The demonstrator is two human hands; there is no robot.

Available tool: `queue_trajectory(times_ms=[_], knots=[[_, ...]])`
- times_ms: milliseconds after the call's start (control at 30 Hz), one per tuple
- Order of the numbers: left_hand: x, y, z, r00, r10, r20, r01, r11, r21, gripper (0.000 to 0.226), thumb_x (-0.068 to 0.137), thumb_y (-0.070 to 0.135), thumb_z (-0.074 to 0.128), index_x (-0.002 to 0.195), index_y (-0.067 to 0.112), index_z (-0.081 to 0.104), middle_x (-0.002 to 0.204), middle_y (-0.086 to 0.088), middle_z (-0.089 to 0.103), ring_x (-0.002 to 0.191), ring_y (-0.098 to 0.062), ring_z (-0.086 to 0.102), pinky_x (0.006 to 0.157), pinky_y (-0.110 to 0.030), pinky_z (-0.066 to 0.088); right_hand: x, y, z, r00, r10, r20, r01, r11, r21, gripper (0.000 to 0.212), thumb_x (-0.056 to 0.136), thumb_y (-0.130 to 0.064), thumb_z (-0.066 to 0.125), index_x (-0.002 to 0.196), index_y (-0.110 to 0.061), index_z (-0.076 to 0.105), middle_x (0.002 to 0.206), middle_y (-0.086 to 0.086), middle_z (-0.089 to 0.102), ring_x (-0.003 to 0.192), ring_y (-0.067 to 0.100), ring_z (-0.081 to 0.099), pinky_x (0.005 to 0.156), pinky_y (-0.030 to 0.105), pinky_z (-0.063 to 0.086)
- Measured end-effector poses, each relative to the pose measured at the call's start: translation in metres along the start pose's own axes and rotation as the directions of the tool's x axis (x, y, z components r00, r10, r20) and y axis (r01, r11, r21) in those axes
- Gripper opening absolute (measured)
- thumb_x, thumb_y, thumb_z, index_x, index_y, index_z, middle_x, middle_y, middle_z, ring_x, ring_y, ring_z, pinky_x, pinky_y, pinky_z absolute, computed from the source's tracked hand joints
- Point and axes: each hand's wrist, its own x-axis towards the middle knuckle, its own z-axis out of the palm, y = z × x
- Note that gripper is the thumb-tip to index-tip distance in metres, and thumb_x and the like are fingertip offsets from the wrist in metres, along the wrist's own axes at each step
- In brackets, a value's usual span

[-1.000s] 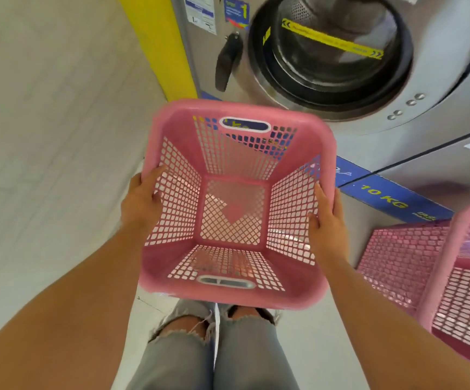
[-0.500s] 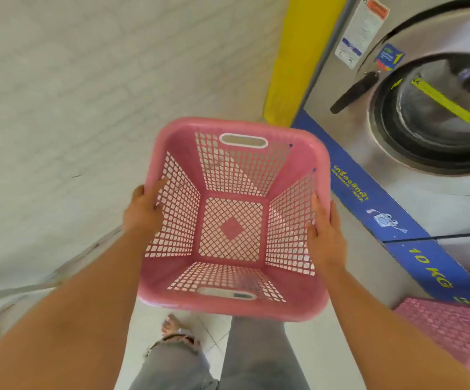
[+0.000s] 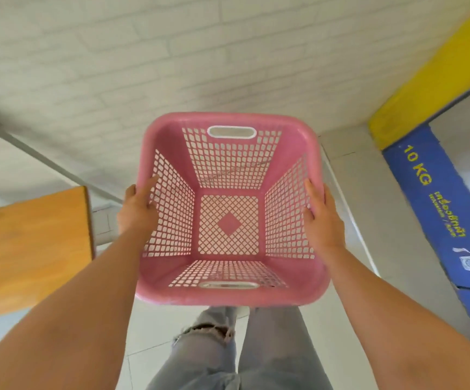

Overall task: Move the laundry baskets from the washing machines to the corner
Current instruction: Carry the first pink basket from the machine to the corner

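1. Pink plastic, lattice-walled: the laundry basket [image 3: 229, 212] is empty and carried at about waist height, clear of the floor [image 3: 349, 277], in front of the person's legs.
2. Hands: the left hand [image 3: 136, 209] is clamped on the left rim, thumb over the inner wall; the right hand [image 3: 322, 218] is clamped on the right rim in the same way. The hands are well apart, one per side, and the basket sits level between them.
3. Surroundings: a white brick wall [image 3: 143, 52] lies ahead. An orange worktop [image 3: 31, 249] stands to the left, and the blue base panel [image 3: 436, 209] of a washing machine, marked 10 KG, runs along the right under a yellow strip [image 3: 431, 80].
4. Judgement: the carry step is in hand. The corner where wall meets floor ahead appears to be the destination.
5. Advice: keep both rim grips even so the basket does not tip. Steer between worktop and machine without clipping either. Lower it flat onto the floor, pushed close into the corner, before letting go.
6. Risk: low. The load is light, though the smooth rim could slip if one grip loosens first.
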Motion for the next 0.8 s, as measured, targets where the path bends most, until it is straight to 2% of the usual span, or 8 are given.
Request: queue_trajectory(times_ms=[100,167,233,300,400,500,667,800], knots=[[-0.003,-0.037,-0.015,0.997,-0.073,-0.033,0.073,0.997,0.013,0.062,0.089,0.005,0.044,0.139,0.041,0.044,0.139,-0.006,0.045,0.097,-0.034,0.06,0.075,-0.04,0.05,0.007,-0.026,0.027,0.992,-0.118,0.037,0.118,0.993,-0.017,0.063,0.099,-0.018,0.041,0.149,-0.046,0.016,0.162,0.0,0.014,0.078,0.02,0.061,0.051,0.015,0.036],[-0.006,-0.057,-0.02,0.988,-0.148,-0.045,0.149,0.989,0.014,0.063,0.09,0.006,0.043,0.14,0.044,0.042,0.142,-0.005,0.043,0.091,-0.031,0.059,0.068,-0.034,0.043,0.015,-0.039,0.043,0.981,-0.183,0.066,0.185,0.983,-0.02,0.063,0.099,-0.019,0.041,0.149,-0.047,0.015,0.161,0.001,0.017,0.07,0.017,0.061,0.047,0.015,0.036],[-0.008,-0.074,-0.021,0.974,-0.216,-0.062,0.215,0.976,-0.022,0.064,0.09,0.005,0.043,0.139,0.046,0.042,0.144,-0.003,0.042,0.091,-0.031,0.058,0.07,-0.033,0.042,0.023,-0.051,0.057,0.971,-0.216,0.1,0.219,0.975,-0.026,0.062,0.099,-0.019,0.041,0.148,-0.047,0.016,0.161,0.0,0.017,0.069,0.015,0.059,0.047,0.013,0.034],[-0.009,-0.092,-0.021,0.967,-0.241,-0.085,0.237,0.97,-0.055,0.065,0.088,0.005,0.044,0.137,0.048,0.042,0.139,-0.001,0.045,0.085,-0.027,0.056,0.069,-0.034,0.043,0.031,-0.062,0.071,0.963,-0.243,0.118,0.247,0.968,-0.028,0.062,0.099,-0.018,0.041,0.148,-0.048,0.017,0.161,0.0,0.017,0.072,0.016,0.059,0.048,0.013,0.034],[-0.001,-0.114,-0.017,0.959,-0.272,-0.085,0.266,0.961,-0.074,0.065,0.087,0.006,0.045,0.135,0.049,0.042,0.137,0.001,0.047,0.088,-0.028,0.059,0.067,-0.035,0.044,0.042,-0.073,0.092,0.952,-0.276,0.134,0.283,0.959,-0.034,0.062,0.098,-0.017,0.043,0.148,-0.047,0.019,0.161,0.0,0.017,0.073,0.016,0.056,0.049,0.013,0.033],[0.013,-0.132,-0.01,0.948,-0.308,-0.084,0.301,0.95,-0.084,0.065,0.086,0.005,0.044,0.135,0.048,0.043,0.135,0.0,0.048,0.09,-0.029,0.058,0.068,-0.035,0.043,0.054,-0.08,0.115,0.944,-0.298,0.14,0.306,0.951,-0.038,0.062,0.098,-0.017,0.044,0.148,-0.046,0.02,0.161,0.002,0.019,0.076,0.016,0.057,0.054,0.02,0.043],[0.043,-0.159,0.016,0.937,-0.342,-0.077,0.334,0.937,-0.105,0.064,0.087,0.006,0.046,0.135,0.048,0.044,0.129,0.002,0.049,0.089,-0.022,0.054,0.067,-0.034,0.041,0.078,-0.078,0.162,0.943,-0.305,0.136,0.315,0.947,-0.057,0.061,0.097,-0.016,0.046,0.146,-0.045,0.024,0.159,0.002,0.022,0.074,0.024,0.065,0.053,0.022,0.044],[0.07,-0.184,0.044,0.934,-0.352,-0.068,0.344,0.933,-0.106,0.061,0.088,0.008,0.047,0.134,0.049,0.044,0.131,0.003,0.049,0.094,-0.023,0.058,0.069,-0.033,0.042,0.097,-0.071,0.205,0.949,-0.29,0.121,0.299,0.952,-0.066,0.06,0.097,-0.016,0.046,0.145,-0.044,0.027,0.159,0.001,0.023,0.081,0.029,0.068,0.06,0.032,0.054]])
